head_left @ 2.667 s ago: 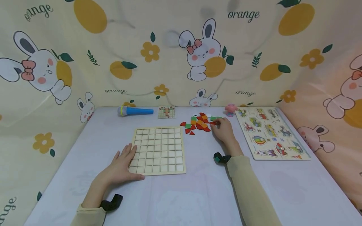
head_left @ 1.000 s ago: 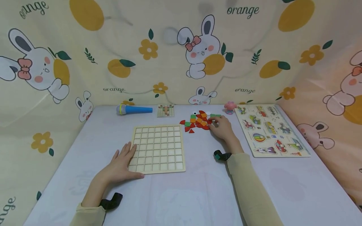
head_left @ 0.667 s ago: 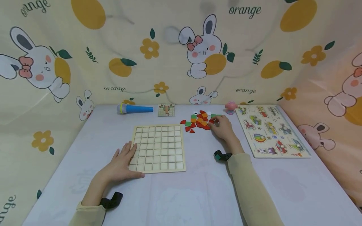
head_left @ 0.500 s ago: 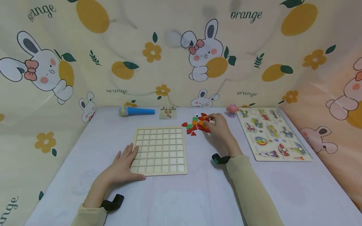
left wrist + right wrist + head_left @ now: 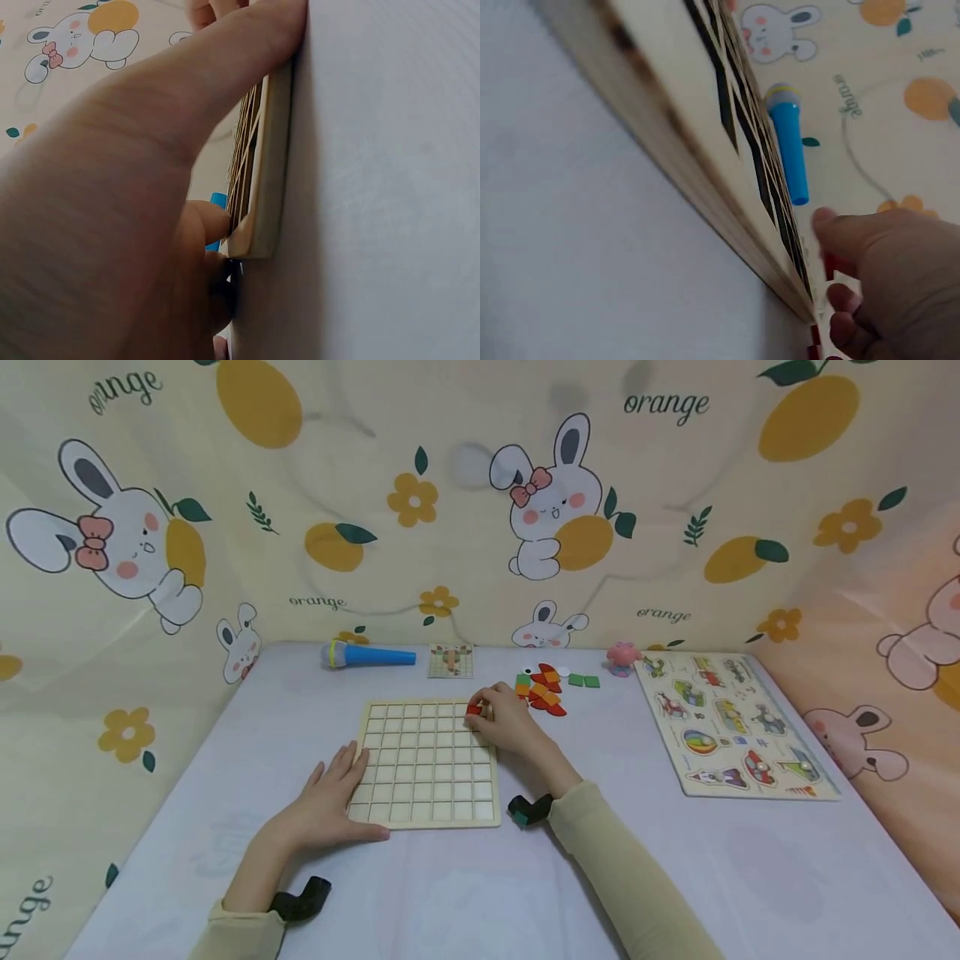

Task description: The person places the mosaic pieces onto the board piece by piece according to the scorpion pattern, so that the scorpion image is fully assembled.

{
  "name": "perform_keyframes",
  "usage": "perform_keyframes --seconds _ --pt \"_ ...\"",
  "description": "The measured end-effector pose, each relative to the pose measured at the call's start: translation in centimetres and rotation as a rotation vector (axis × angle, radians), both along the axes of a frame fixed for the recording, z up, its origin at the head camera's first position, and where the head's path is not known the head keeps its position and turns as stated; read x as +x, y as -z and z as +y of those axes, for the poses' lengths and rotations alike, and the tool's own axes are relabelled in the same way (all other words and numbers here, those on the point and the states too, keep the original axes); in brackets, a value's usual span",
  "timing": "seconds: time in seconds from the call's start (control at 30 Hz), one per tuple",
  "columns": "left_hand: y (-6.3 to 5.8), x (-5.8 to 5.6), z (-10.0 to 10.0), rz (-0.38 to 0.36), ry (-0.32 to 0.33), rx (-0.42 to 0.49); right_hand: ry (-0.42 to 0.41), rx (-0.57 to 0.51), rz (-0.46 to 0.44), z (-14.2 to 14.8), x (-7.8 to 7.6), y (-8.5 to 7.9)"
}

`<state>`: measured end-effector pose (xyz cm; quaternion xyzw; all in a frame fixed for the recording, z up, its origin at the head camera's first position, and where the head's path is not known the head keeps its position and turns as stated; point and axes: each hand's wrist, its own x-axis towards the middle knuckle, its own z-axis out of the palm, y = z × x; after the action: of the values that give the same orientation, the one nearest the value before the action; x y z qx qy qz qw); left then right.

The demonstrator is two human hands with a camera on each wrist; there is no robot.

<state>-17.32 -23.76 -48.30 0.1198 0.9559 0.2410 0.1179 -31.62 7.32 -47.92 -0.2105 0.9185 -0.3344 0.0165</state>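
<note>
A wooden grid board (image 5: 431, 764) with small square cells lies flat on the table. My left hand (image 5: 318, 806) rests at its left side, fingers spread over the left edge and thumb along the front edge; the left wrist view shows that hand (image 5: 120, 142) against the board's corner (image 5: 262, 240). Over the board's far right corner, my right hand (image 5: 510, 722) pinches a small red tile (image 5: 474, 710) between thumb and fingers. In the right wrist view the tile (image 5: 830, 266) is mostly hidden by the hand (image 5: 907, 262). Beyond lies a cluster of red, orange and green tiles (image 5: 546, 692).
At the back stand a blue toy microphone (image 5: 378, 657), a patterned card (image 5: 451, 661) and a pink figurine (image 5: 622, 657). Two green tiles (image 5: 583, 681) lie right of the cluster. A picture knob puzzle (image 5: 738, 727) lies at the right. A printed cloth (image 5: 465, 552) hangs behind the table.
My right hand has left the tile cluster and moved left and nearer, to the board's far right corner, with a red tile. The left hand stays at the board's edge.
</note>
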Motion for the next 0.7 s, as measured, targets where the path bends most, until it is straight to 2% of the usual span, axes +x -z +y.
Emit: perform_keyframes --seconds 0.33,0.7 --pt "0.1 -0.1 0.1 -0.01 0.001 -0.002 -0.05 -0.011 0.035 1.2 -0.6 2.3" --pt "0.2 -0.2 0.0 -0.015 -0.007 -0.009 -0.102 -0.092 0.037 1.8 -0.6 2.5"
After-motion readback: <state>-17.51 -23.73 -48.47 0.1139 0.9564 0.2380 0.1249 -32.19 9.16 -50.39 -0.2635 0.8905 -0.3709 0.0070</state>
